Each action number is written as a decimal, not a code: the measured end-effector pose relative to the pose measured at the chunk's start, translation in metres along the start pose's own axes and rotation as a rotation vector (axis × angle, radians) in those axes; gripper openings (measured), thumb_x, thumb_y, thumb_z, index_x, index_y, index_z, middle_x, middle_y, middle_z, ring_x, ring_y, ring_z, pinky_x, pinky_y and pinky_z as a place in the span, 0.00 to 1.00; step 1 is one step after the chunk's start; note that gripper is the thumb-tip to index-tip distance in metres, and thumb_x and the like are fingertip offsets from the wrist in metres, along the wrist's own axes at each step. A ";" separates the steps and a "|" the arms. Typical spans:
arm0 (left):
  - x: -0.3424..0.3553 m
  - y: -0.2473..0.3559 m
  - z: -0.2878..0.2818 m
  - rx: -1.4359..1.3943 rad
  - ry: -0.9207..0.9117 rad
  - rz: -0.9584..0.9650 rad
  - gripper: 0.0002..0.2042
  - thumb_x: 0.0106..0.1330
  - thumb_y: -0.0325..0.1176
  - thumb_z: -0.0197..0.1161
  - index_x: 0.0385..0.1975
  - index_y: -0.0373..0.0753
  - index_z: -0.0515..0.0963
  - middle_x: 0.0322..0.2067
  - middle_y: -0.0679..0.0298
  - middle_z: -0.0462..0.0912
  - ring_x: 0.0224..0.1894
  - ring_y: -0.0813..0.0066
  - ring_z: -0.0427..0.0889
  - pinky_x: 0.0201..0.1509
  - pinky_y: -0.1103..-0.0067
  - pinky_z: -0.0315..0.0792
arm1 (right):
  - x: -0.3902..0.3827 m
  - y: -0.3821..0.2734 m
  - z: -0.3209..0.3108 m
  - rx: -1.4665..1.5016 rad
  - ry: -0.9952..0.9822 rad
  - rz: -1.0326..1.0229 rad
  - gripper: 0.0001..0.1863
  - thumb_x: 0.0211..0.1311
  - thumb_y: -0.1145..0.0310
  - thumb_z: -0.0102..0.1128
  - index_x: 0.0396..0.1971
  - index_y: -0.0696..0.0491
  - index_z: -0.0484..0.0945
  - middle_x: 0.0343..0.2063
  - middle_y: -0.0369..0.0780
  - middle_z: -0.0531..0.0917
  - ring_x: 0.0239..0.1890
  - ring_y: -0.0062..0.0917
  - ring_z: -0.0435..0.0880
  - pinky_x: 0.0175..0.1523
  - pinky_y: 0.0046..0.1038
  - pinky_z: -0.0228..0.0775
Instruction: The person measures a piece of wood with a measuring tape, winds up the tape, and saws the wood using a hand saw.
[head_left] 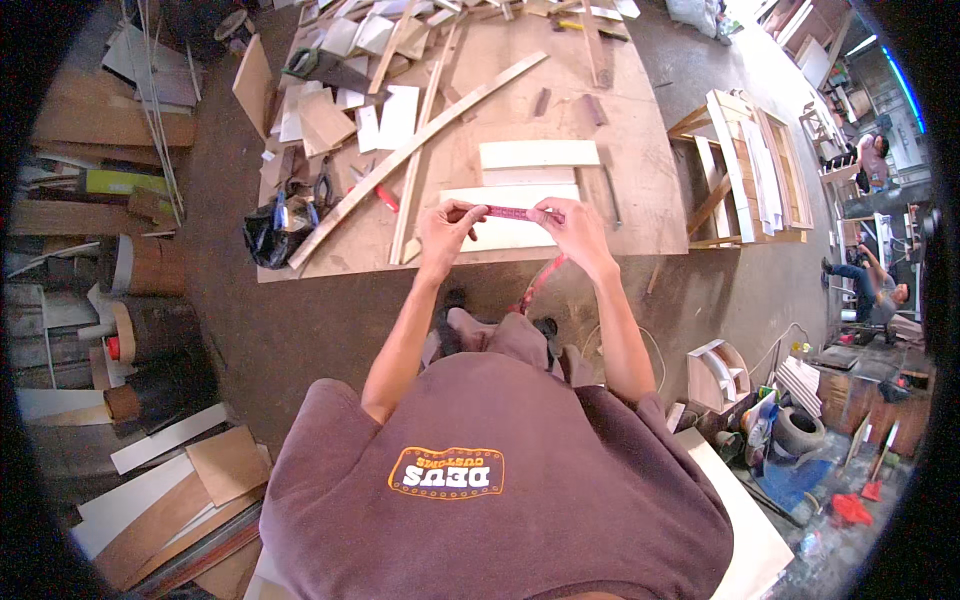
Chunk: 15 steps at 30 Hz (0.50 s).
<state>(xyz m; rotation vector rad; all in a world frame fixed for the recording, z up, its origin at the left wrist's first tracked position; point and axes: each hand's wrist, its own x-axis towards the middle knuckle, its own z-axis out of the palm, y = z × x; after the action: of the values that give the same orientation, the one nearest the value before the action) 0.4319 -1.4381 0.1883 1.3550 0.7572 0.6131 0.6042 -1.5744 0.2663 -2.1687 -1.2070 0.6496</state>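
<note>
Brown shirt (560,420); red tape (508,213) over scrap-strewn tabletop (650,200), grey floor (265,320) around.

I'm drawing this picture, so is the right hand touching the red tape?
Touching. The head view shows the right hand pinching the red tape between thumb and fingers.

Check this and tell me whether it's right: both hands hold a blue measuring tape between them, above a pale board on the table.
Not quite: the measuring tape is red, not blue, as the head view shows. The left hand and right hand do hold it between them, above a pale board on the table.
</note>
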 end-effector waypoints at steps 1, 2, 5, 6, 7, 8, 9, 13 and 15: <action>0.003 -0.013 -0.012 -0.027 0.046 -0.036 0.08 0.66 0.31 0.64 0.34 0.30 0.81 0.28 0.62 0.85 0.23 0.84 0.77 0.26 0.85 0.70 | 0.008 -0.008 0.011 -0.078 -0.050 0.051 0.14 0.62 0.56 0.61 0.35 0.51 0.83 0.24 0.44 0.83 0.28 0.33 0.83 0.36 0.33 0.71; 0.006 -0.030 -0.021 0.014 0.059 -0.053 0.10 0.66 0.33 0.64 0.35 0.31 0.82 0.28 0.63 0.86 0.23 0.83 0.78 0.29 0.84 0.71 | 0.015 -0.007 0.026 -0.086 -0.056 0.057 0.14 0.62 0.56 0.61 0.35 0.51 0.83 0.24 0.44 0.83 0.28 0.33 0.83 0.36 0.33 0.71; 0.010 -0.081 -0.039 0.166 0.094 -0.046 0.09 0.69 0.32 0.59 0.35 0.30 0.80 0.27 0.63 0.84 0.27 0.82 0.78 0.30 0.81 0.70 | 0.036 0.010 0.076 -0.096 -0.030 -0.031 0.12 0.62 0.59 0.60 0.34 0.52 0.83 0.28 0.45 0.84 0.33 0.38 0.83 0.39 0.37 0.72; 0.008 -0.086 -0.041 0.192 0.132 -0.073 0.09 0.69 0.32 0.58 0.35 0.30 0.79 0.26 0.61 0.83 0.27 0.78 0.78 0.31 0.78 0.71 | 0.039 0.011 0.088 -0.080 -0.033 -0.011 0.12 0.62 0.60 0.60 0.34 0.53 0.83 0.30 0.46 0.84 0.35 0.39 0.83 0.41 0.38 0.72; 0.010 -0.090 -0.043 0.183 0.125 -0.082 0.09 0.69 0.32 0.58 0.35 0.30 0.79 0.26 0.61 0.83 0.27 0.78 0.78 0.31 0.78 0.71 | 0.043 0.014 0.098 -0.065 -0.033 0.010 0.11 0.62 0.61 0.59 0.33 0.53 0.82 0.31 0.46 0.84 0.37 0.40 0.83 0.42 0.39 0.72; 0.010 -0.094 -0.046 0.251 0.172 -0.049 0.10 0.69 0.32 0.59 0.35 0.30 0.79 0.26 0.61 0.83 0.27 0.77 0.78 0.32 0.77 0.71 | 0.047 0.008 0.103 -0.130 -0.057 0.030 0.10 0.63 0.63 0.58 0.35 0.54 0.82 0.31 0.46 0.84 0.37 0.40 0.83 0.43 0.39 0.73; 0.010 -0.097 -0.048 0.320 0.218 -0.015 0.10 0.69 0.32 0.59 0.35 0.30 0.79 0.25 0.60 0.82 0.27 0.75 0.78 0.33 0.76 0.72 | 0.049 0.002 0.109 -0.136 -0.064 0.043 0.10 0.63 0.63 0.58 0.35 0.54 0.82 0.31 0.46 0.84 0.37 0.40 0.83 0.43 0.39 0.73; 0.017 -0.104 -0.052 0.286 0.296 -0.069 0.12 0.68 0.34 0.61 0.36 0.29 0.79 0.25 0.57 0.82 0.27 0.72 0.79 0.33 0.75 0.72 | 0.053 0.005 0.127 -0.060 -0.082 0.161 0.09 0.61 0.65 0.59 0.34 0.54 0.81 0.30 0.47 0.83 0.35 0.41 0.83 0.41 0.38 0.73; 0.024 -0.114 -0.055 0.247 0.285 -0.108 0.11 0.66 0.34 0.62 0.36 0.29 0.79 0.24 0.55 0.81 0.26 0.69 0.79 0.33 0.73 0.72 | 0.057 0.011 0.135 -0.087 -0.025 0.078 0.10 0.60 0.64 0.60 0.34 0.55 0.81 0.28 0.47 0.83 0.32 0.41 0.82 0.39 0.37 0.72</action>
<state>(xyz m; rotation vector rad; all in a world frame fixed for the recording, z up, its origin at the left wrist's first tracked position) 0.4002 -1.3997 0.0698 1.4569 1.1601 0.6502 0.5506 -1.4969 0.1537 -2.2958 -1.1884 0.6705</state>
